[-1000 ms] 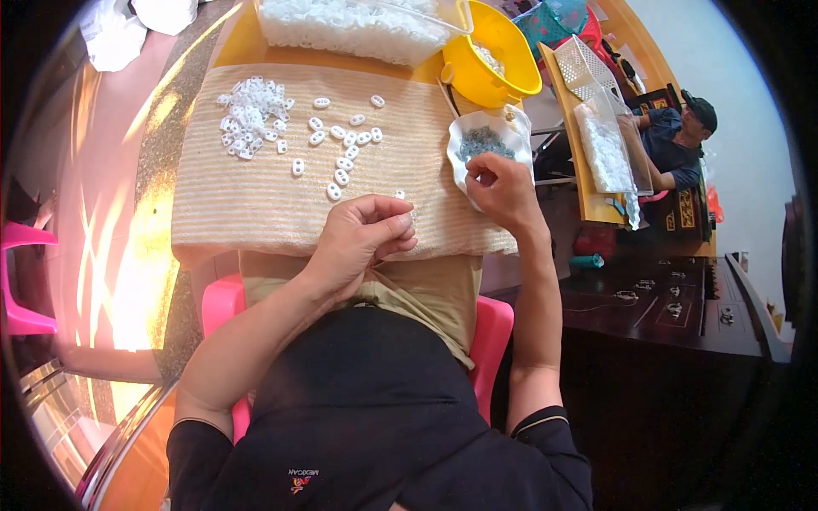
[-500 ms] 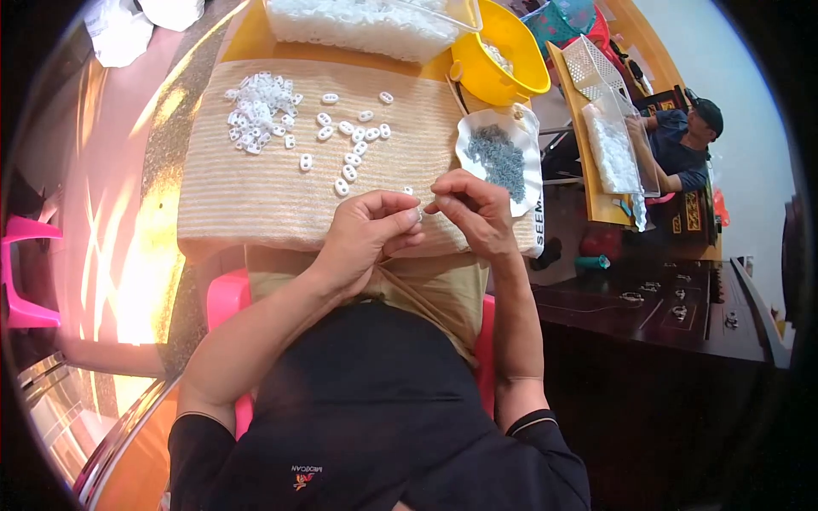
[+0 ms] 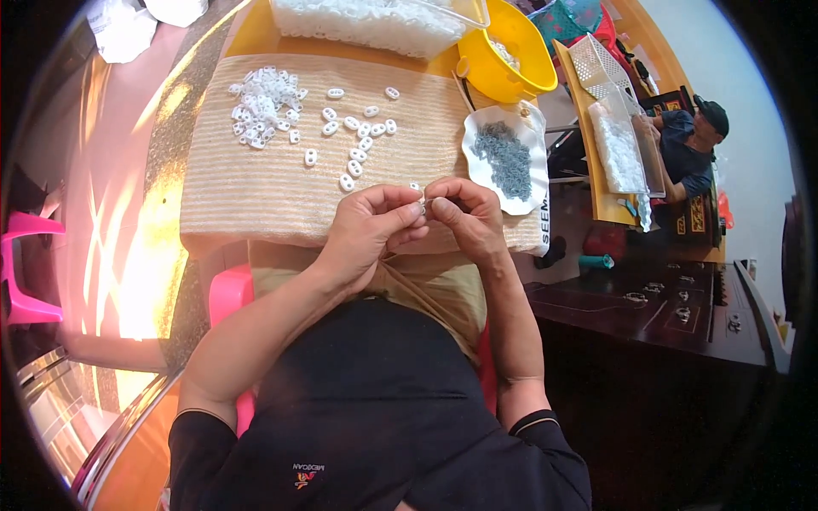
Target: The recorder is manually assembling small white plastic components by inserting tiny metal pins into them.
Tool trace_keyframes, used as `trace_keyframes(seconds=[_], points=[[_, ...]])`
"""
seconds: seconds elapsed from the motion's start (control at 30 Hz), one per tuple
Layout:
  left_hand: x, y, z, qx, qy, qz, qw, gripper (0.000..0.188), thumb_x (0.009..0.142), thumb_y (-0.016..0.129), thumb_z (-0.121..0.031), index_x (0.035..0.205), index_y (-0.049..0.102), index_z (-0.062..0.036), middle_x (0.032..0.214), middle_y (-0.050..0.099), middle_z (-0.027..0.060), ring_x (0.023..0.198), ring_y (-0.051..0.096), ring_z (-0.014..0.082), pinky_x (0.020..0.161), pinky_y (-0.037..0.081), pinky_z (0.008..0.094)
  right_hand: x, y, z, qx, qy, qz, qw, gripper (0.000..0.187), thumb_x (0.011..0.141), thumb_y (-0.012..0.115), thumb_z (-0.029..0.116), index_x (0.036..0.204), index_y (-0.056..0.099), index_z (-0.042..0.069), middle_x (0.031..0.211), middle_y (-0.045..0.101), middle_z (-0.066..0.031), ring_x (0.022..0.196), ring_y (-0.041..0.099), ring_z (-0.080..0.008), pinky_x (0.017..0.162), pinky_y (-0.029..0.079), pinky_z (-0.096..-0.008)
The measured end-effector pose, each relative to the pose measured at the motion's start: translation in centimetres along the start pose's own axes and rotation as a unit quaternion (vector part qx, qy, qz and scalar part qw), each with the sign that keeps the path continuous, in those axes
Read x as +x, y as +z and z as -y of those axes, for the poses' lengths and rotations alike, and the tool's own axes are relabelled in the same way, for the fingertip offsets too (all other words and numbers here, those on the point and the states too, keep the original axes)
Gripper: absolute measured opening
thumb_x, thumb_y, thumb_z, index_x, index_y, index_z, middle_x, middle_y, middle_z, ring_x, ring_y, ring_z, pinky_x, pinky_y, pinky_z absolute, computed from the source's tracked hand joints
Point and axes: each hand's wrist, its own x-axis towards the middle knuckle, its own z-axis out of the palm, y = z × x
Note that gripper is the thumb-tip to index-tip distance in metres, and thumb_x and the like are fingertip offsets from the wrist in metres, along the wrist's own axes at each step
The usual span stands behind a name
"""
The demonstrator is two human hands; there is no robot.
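My left hand (image 3: 375,223) is closed in a pinch on a small whitish piece that its fingers mostly cover. Against it, the fingertips of my right hand (image 3: 467,220) are pressed together; whatever they pinch is too small to name. Both hands meet above the near edge of the striped cloth (image 3: 247,196). Just beyond them lie several white oval pieces with two holes (image 3: 354,168), scattered singly. A heap of small white plastic pieces (image 3: 264,102) sits at the far left of the cloth. Near my right hand, a white wavy-rimmed plate (image 3: 534,140) holds a pile of small grey parts (image 3: 504,162).
A clear bin of white pieces (image 3: 366,30) and a yellow basin (image 3: 503,77) stand along the table's far side. At right, another person (image 3: 686,149) sits by a second table with a clear bin (image 3: 618,149). A pink stool (image 3: 34,264) is at left.
My right hand has come in to the left, so its fingertips now meet those of my left hand. The whole scene has shifted slightly in view.
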Motion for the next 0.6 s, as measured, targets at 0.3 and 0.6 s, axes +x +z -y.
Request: trace_keyframes(seconds=[0.3, 0.6], points=[[0.01, 0.06, -0.07, 0.000, 0.002, -0.006, 1.000, 0.015, 0.089, 0.061, -0.004, 0.103, 0.060, 0.0010, 0.092, 0.065, 0.0084, 0.080, 0.065, 0.0134, 0.075, 0.056, 0.0248, -0.15, 0.28, -0.24, 0.025, 0.013, -0.003, 1.000, 0.012, 0.090, 0.061, 0.006, 0.099, 0.062, -0.003, 0.091, 0.064, -0.0055, 0.081, 0.061, -0.0101, 0.074, 0.051, -0.0226], [0.06, 0.00, -0.13, -0.001, -0.004, -0.014, 1.000, 0.015, 0.089, 0.061, -0.003, 0.103, 0.060, 0.0011, 0.091, 0.065, 0.0087, 0.079, 0.065, 0.0135, 0.074, 0.056, 0.0246, -0.02, 0.36, -0.62, 0.012, 0.015, -0.007, 1.000, 0.011, 0.089, 0.062, 0.006, 0.095, 0.063, -0.004, 0.091, 0.064, -0.0049, 0.082, 0.059, -0.0092, 0.074, 0.050, -0.0222]])
